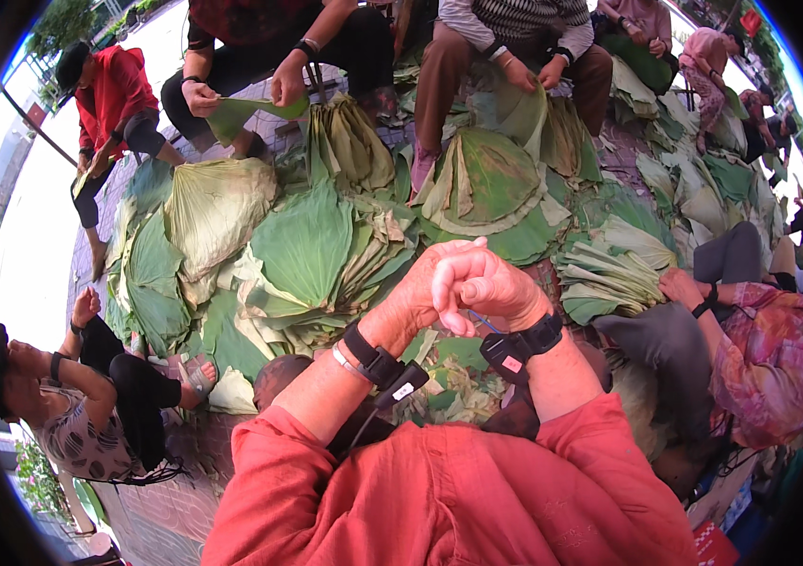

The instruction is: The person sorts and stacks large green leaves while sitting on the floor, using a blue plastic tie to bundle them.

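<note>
Before my chest, my left hand (424, 274) and my right hand (490, 281) touch and overlap. The right one lies in front, its fingers loosely curled and apart, and I see no object in it. It hides much of my left hand, whose fingertips show just beyond. Black straps with small devices circle both wrists. Just past the hands lies a pile of lotus leaves, with a broad green leaf (306, 247) on top and dry, folded ones beside it. Leaf scraps (469, 396) cover the ground between my knees.
Opposite, one person holds a green leaf strip (246, 117); another holds a leaf above a leaf stack (490, 177). On my right, a person's hand (681, 286) rests on a folded leaf bundle (610, 279). A person (90, 403) sits to my left. A pale dried leaf (217, 209) lies ahead left.
</note>
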Tool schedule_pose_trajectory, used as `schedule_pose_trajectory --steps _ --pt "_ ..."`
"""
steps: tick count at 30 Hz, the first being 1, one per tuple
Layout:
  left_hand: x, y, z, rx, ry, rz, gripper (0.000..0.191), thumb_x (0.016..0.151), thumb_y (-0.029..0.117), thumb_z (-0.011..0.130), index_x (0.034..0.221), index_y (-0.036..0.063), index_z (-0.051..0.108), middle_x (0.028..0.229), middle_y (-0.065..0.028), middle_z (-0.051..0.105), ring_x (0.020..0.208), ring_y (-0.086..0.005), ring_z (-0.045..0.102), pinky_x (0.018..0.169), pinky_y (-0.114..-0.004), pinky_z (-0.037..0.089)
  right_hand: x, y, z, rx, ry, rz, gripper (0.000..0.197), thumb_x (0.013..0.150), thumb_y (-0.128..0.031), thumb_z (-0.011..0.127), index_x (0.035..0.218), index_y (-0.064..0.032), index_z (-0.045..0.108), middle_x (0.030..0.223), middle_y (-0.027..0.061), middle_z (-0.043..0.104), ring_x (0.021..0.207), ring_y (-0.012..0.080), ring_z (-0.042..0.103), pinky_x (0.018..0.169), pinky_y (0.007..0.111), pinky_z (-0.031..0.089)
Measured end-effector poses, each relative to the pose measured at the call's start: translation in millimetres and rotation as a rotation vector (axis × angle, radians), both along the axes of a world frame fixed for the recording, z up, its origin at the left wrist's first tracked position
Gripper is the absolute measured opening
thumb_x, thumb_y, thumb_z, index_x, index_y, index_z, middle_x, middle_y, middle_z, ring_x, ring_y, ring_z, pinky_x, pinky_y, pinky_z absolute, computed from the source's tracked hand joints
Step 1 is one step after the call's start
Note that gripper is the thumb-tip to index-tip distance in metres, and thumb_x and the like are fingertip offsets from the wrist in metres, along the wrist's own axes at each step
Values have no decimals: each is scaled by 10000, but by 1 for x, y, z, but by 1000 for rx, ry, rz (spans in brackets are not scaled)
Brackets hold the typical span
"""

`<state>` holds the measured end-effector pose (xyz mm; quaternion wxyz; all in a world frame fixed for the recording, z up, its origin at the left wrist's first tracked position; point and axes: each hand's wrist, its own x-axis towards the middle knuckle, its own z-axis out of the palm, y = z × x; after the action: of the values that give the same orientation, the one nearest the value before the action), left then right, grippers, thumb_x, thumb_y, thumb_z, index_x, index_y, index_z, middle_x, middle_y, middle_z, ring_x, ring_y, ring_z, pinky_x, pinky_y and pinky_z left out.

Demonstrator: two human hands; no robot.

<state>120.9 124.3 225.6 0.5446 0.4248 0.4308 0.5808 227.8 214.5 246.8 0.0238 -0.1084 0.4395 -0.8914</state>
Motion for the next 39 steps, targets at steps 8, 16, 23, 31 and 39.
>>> schedule_pose_trajectory --steps 8,16,23,31,39 --pt "2 -1 6 -139 -173 117 164 797 89 641 909 -1 562 849 -40 584 748 -81 523 747 -244 485 1 -1 5 21 -16 -15 336 846 -276 608 929 46 562 670 104 607 509 144 562 457 240 441" --pt "5 -1 9 -110 -390 124 284 769 63 682 994 -18 528 919 -39 570 787 -84 531 757 -231 477 -1 -1 4 -49 47 29 345 845 -278 612 931 52 557 695 129 604 545 174 570 487 257 456" --pt "0 -1 2 -187 -409 137 354 813 70 631 1119 -39 490 971 -70 577 860 -119 536 770 -251 486 -6 -1 5 -46 -9 -25 324 851 -258 605 935 50 556 682 132 605 528 179 573 460 262 480" --pt "8 4 9 -88 -241 196 197 853 71 587 1021 -6 520 880 -48 571 737 -104 545 629 -241 487 2 4 2 -11 79 -13 342 885 -296 555 978 33 551 727 114 607 578 162 579 499 246 480" --pt "1 3 -1 -109 -278 87 270 812 -15 592 1071 -4 519 941 -56 570 779 -110 559 661 -225 492 3 -2 8 -57 8 -32 283 855 -240 598 912 35 563 684 139 603 511 171 571 445 231 456"
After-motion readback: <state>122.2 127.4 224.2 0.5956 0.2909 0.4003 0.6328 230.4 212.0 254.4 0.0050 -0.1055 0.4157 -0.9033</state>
